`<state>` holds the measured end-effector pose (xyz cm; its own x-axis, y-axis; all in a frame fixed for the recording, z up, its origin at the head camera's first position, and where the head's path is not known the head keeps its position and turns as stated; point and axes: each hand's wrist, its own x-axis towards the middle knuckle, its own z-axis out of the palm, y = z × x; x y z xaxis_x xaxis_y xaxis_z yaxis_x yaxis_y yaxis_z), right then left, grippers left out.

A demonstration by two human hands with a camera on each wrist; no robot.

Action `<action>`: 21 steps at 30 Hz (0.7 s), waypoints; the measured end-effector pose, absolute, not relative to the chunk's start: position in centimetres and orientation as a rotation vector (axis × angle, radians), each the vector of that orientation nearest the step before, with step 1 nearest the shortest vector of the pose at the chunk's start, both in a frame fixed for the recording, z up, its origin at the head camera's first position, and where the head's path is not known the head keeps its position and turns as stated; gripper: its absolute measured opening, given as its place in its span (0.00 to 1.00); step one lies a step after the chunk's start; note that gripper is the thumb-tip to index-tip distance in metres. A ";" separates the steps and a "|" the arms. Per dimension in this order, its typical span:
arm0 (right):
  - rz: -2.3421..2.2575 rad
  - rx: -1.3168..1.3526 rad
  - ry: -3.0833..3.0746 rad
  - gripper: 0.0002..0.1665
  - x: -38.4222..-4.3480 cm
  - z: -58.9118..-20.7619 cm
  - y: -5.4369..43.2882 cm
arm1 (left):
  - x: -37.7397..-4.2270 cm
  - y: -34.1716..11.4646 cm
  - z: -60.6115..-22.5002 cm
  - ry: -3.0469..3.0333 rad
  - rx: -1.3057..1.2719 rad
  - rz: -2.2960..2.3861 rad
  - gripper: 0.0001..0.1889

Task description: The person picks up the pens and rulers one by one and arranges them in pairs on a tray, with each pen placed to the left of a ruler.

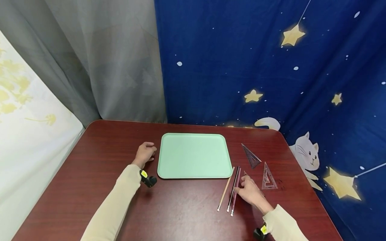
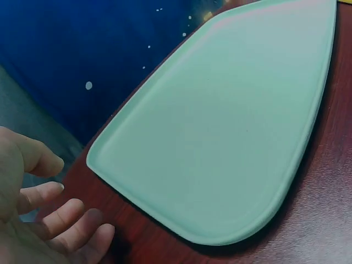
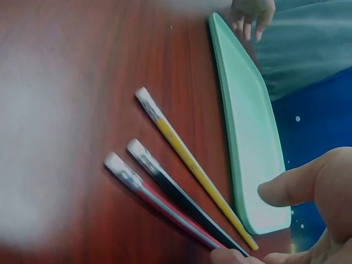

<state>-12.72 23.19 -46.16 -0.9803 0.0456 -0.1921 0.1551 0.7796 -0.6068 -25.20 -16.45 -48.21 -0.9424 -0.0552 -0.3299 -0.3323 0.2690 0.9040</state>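
My left hand (image 1: 145, 154), fingers loosely bent and holding nothing, is beside the left edge of a pale green tray (image 1: 194, 155). In the left wrist view its fingertips (image 2: 102, 239) stay apart from the tray rim. My right hand (image 1: 251, 191) hovers low at the right of three eraser-tipped pencils: a yellow one (image 3: 190, 162), a black one (image 3: 184, 192) and a red one (image 3: 168, 212). Its thumb (image 3: 286, 190) stands away from the other fingers, one fingertip overlapping the red pencil in the right wrist view. A thin item partly hidden beneath this hand shows only its ends.
Two clear set squares lie right of the tray: one dark-looking triangle (image 1: 251, 156) toward the back and another triangle (image 1: 268, 178) beyond my right hand. All stands on a reddish-brown table (image 1: 181, 211). Grey and blue curtains (image 1: 211, 67) hang behind its far edge.
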 end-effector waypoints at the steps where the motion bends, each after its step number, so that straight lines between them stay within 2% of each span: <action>1: -1.013 0.172 2.784 0.32 -12.5 -46.3 23.1 | -25.1 -16.4 -48.4 2.298 -0.368 1.739 0.26; 10: -1.148 0.316 2.697 0.33 -10.6 -47.5 22.4 | -24.4 -15.9 -49.4 2.196 -0.451 1.817 0.24; 21: -0.997 0.297 2.752 0.32 -9.5 -48.3 22.0 | -24.1 -15.7 -49.7 2.148 -0.445 1.877 0.23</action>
<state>-9.49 21.96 -48.31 -0.9600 0.1195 -0.2533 0.2540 0.7526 -0.6076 -24.13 -15.74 -49.73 -0.9211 -0.0624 -0.3842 -0.3891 0.1215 0.9131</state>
